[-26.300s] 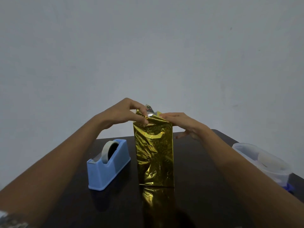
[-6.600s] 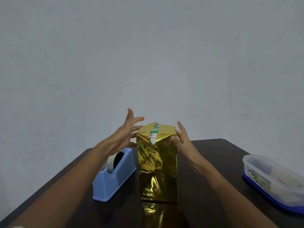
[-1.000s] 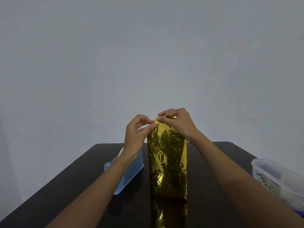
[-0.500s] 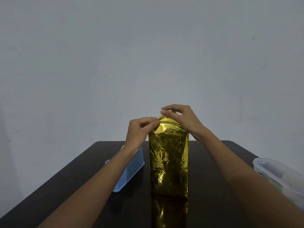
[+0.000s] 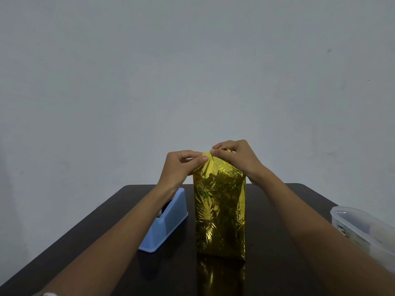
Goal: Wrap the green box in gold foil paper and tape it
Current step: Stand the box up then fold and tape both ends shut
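The box stands upright at the middle of the dark table (image 5: 277, 210), fully covered in crinkled gold foil paper (image 5: 220, 212); no green shows. My left hand (image 5: 181, 165) pinches the foil's top corner at the upper left of the box. My right hand (image 5: 235, 157) sits on the top of the box, fingers curled and pinching the same gathered foil flap. Both sets of fingertips meet at the top edge. The blue tape dispenser (image 5: 168, 221) stands just left of the box, partly behind my left forearm.
A clear plastic container (image 5: 361, 229) with items inside sits at the table's right edge. A plain pale wall rises behind the table. The glossy tabletop reflects the foil in front of the box.
My two hands have drawn closer together at the top of the box, and the foil flap is now gathered between both sets of fingertips. The box stays put.
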Available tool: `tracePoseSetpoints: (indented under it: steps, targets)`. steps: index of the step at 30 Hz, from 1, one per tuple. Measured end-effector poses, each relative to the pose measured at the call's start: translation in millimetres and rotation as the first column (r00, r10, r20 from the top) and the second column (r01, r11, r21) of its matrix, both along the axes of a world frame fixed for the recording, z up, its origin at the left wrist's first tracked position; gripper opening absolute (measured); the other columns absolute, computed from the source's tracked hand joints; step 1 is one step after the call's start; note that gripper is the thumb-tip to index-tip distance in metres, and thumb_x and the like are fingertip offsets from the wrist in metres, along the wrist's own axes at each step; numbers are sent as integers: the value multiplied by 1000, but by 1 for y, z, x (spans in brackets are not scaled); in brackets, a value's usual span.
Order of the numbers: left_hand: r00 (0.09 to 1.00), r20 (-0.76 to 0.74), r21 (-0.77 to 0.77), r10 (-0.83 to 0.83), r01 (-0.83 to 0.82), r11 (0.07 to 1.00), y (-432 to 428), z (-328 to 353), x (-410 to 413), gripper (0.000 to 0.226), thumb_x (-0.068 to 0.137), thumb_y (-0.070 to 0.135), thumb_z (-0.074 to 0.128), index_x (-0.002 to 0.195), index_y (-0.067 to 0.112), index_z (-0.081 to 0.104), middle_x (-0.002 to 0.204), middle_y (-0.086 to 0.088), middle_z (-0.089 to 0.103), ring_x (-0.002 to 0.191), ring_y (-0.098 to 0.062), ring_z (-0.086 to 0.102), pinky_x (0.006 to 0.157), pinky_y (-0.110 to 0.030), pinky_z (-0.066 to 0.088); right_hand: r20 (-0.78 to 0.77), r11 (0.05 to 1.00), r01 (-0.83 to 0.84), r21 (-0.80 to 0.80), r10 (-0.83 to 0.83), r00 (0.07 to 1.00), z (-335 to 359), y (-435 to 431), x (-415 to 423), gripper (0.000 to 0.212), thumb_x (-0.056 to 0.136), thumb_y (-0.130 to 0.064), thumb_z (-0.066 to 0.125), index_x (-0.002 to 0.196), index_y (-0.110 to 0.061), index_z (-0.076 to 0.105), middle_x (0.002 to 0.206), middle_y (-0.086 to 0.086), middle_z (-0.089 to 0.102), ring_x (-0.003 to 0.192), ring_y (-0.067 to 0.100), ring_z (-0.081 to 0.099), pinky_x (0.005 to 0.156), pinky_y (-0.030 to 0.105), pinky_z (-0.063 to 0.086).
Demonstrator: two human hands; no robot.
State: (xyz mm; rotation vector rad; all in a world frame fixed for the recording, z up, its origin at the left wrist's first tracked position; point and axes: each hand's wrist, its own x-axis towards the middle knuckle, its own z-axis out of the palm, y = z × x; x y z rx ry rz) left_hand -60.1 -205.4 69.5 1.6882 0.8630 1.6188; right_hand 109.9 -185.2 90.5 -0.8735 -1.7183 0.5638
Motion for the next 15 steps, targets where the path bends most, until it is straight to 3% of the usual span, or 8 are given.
tracePoseSetpoints:
  steps: [7,15]
  targets:
    - [997,0,47,75,-75,996,6,-4,2,7,78,8,73,82,7,68,91,-13,71,76,-15,69,70,-35,57,-12,1000,12,19,-11,1000,-1,0,-1,18,81,-21,72,91,-5,74,102,-2,67,95,4,59,82,18,42]
    - [999,-20,70,43,-41,997,7,-7,3,9,85,12,66,87,15,74,81,5,75,78,-11,70,71,-23,57,-28,1000,9,16,-9,1000,0,0,-2,13,82,-20,71,83,-7,74,100,-4,67,97,6,58,83,18,41]
